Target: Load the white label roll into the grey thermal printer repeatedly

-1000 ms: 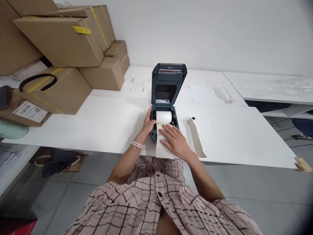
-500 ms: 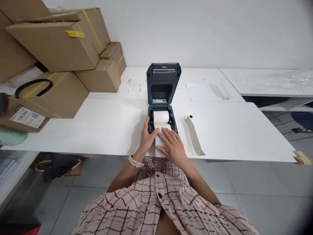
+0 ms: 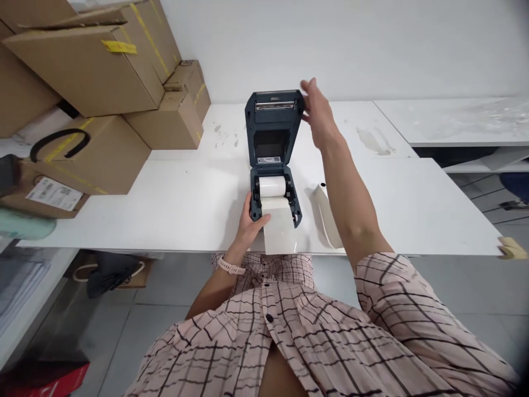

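Note:
A dark grey label printer (image 3: 253, 190) stands on the white table with its lid (image 3: 270, 118) raised. Inside sits a white label roll (image 3: 272, 186), and a pale strip of labels (image 3: 280, 231) runs from it over the printer's front and past the table edge. My left hand (image 3: 249, 225) holds the printer's front left corner, fingers along its side and thumb on the strip's left edge. Up at the lid's top right edge is my right hand (image 3: 319, 113), its fingers apart and slightly blurred. Whether it touches the lid is unclear.
Cardboard boxes (image 3: 95, 71) are stacked on the left. Right of the printer lies a small roll with a curled paper tail (image 3: 328, 218), partly behind my right forearm. A white wall (image 3: 351, 49) rises behind the table (image 3: 198, 204).
My right hand has left the label strip and moved up to the raised lid's right edge. The left hand stays at the printer's front left. More of the strip now shows.

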